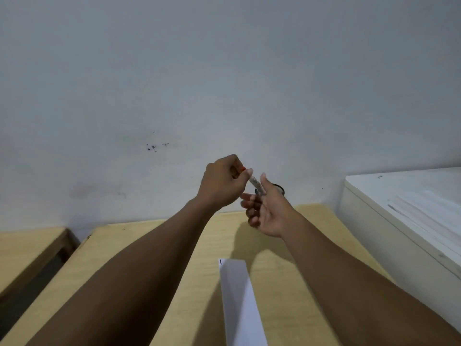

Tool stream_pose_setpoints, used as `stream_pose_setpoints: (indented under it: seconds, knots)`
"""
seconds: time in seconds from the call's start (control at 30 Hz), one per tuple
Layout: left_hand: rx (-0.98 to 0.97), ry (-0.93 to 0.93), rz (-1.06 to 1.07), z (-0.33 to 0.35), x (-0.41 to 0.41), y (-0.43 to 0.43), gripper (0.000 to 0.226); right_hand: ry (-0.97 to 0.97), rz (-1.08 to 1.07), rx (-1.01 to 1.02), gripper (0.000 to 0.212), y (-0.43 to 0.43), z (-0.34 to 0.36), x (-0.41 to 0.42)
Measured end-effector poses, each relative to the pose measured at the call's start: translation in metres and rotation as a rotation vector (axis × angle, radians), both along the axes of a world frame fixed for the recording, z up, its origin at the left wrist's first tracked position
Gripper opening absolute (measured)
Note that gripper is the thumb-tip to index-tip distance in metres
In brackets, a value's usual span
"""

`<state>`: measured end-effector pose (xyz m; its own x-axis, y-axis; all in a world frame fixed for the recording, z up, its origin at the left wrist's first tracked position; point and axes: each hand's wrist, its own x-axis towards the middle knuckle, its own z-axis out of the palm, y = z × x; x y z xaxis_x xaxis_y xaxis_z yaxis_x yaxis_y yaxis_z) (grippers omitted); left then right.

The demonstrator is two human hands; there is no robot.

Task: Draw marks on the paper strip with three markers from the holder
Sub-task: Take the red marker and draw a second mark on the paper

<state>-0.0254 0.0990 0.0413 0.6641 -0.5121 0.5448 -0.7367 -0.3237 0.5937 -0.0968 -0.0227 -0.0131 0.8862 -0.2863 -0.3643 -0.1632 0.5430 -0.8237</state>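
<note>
From where I watch, both of my hands meet above the far edge of the table (174, 283), the left hand (222, 183) and right hand (268, 211) closed on one marker (255, 183) between them. Just behind my right hand a dark round rim of the holder (280, 189) peeks out, close to the wall (224, 71), so little room lies beyond. The paper strip (238, 303) lies between my forearms. To the right a white cabinet (399, 221) blocks that side. Left, a gap separates a second table (27, 250).
</note>
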Motion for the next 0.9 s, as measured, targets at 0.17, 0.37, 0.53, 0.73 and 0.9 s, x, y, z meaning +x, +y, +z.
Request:
stream_pose_setpoints:
  seconds: [0.17, 0.37, 0.53, 0.73, 0.9]
  knots:
    - [0.157, 0.038, 0.041, -0.019, -0.008, 0.056, 0.042, -0.122, -0.178, 0.117, 0.034, 0.046, 0.005, 0.007]
    - [0.107, 0.198, 0.170, -0.052, -0.007, 0.115, 0.054, -0.186, -0.244, -0.001, 0.032, 0.034, 0.003, -0.005]
    - [0.635, 0.192, 0.176, -0.103, 0.010, 0.161, 0.031, -0.138, -0.204, -0.196, 0.030, 0.015, -0.013, -0.027]
    - [0.998, 0.109, 0.105, -0.126, -0.016, 0.137, 0.027, -0.092, -0.080, -0.294, 0.029, 0.045, -0.025, -0.026]
    - [1.041, 0.131, 0.117, -0.122, -0.019, 0.128, 0.032, -0.056, -0.073, -0.334, 0.032, 0.048, -0.035, -0.027]
